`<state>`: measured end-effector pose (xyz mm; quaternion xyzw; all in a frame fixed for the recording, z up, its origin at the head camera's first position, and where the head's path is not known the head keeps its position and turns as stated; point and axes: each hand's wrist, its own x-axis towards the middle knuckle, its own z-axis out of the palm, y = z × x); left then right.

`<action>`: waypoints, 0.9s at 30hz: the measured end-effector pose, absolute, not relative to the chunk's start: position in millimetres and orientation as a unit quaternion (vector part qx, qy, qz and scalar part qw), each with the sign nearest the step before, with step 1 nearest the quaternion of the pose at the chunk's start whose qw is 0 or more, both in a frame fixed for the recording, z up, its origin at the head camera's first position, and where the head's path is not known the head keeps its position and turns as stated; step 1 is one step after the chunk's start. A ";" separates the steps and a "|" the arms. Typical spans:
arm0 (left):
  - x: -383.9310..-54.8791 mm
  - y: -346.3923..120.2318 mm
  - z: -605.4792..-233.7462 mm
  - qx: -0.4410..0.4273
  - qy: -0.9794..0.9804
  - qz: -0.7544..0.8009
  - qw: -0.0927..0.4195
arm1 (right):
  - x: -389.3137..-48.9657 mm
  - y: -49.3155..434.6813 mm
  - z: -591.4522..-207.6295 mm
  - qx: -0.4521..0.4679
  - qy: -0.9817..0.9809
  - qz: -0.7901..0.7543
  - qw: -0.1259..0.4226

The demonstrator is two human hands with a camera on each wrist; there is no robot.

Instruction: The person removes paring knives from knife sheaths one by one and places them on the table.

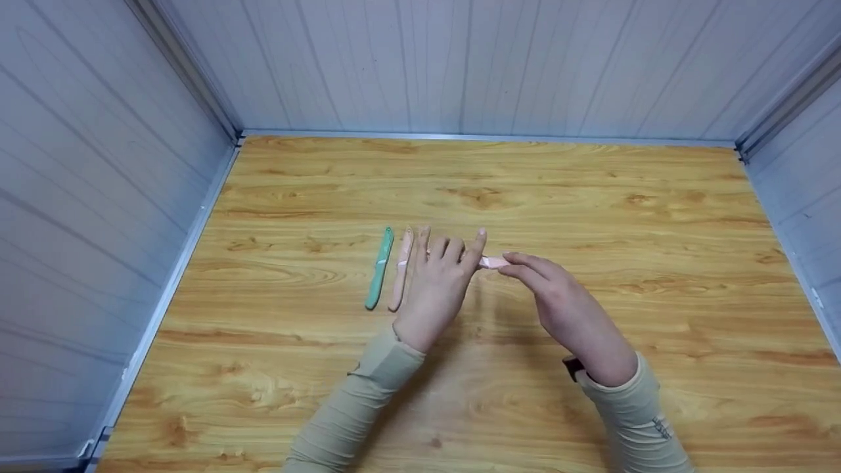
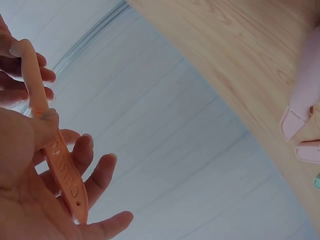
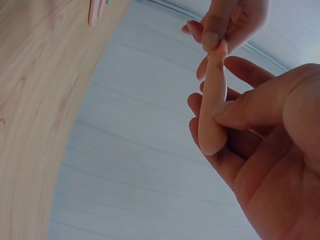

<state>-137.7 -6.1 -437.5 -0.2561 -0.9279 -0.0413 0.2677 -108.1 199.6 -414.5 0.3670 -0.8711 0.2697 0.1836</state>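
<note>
The left hand (image 1: 437, 282) and right hand (image 1: 573, 302) pinch opposite halves of a slim, pale-pink, knife-shaped plastic tool (image 1: 494, 263) (lettering marks the left half) above the wood-grain desk (image 1: 499, 190); toward nine o'clock lie a slim green plastic tool (image 1: 380, 268) and a second pink one (image 1: 399, 279).

Beige sleeves (image 1: 358, 402), small dark marking (image 1: 661, 427)

In the head view we see a wood-grain table (image 1: 263, 368) reaching down to six o'clock. Around it we find three pale, streaked panels: the back wall (image 1: 460, 66) at twelve, the left wall (image 1: 85, 197) at nine, the right wall (image 1: 805, 164) at three. Near centre, toward eight, we see a slim green tool (image 1: 379, 268) and a pink tool (image 1: 400, 272) side by side.
</note>
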 end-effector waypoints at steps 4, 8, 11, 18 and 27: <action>-134.5 -2.2 -435.7 -0.255 -0.922 -0.054 0.287 | -107.5 202.3 -410.1 0.358 -0.874 0.277 0.179; -132.6 -0.3 -434.7 -0.255 -0.919 -0.077 0.291 | -106.2 205.3 -408.0 0.354 -0.875 0.281 0.176; -131.7 -0.6 -433.4 -0.259 -0.915 -0.106 0.289 | -105.6 207.0 -407.5 0.353 -0.876 0.275 0.179; -128.2 -3.7 -429.2 -0.275 -0.908 -0.196 0.249 | -106.8 210.5 -408.3 0.352 -0.873 0.268 0.204; -124.4 -8.6 -425.5 -0.282 -0.890 -0.288 0.213 | -108.0 212.2 -407.0 0.357 -0.870 0.263 0.216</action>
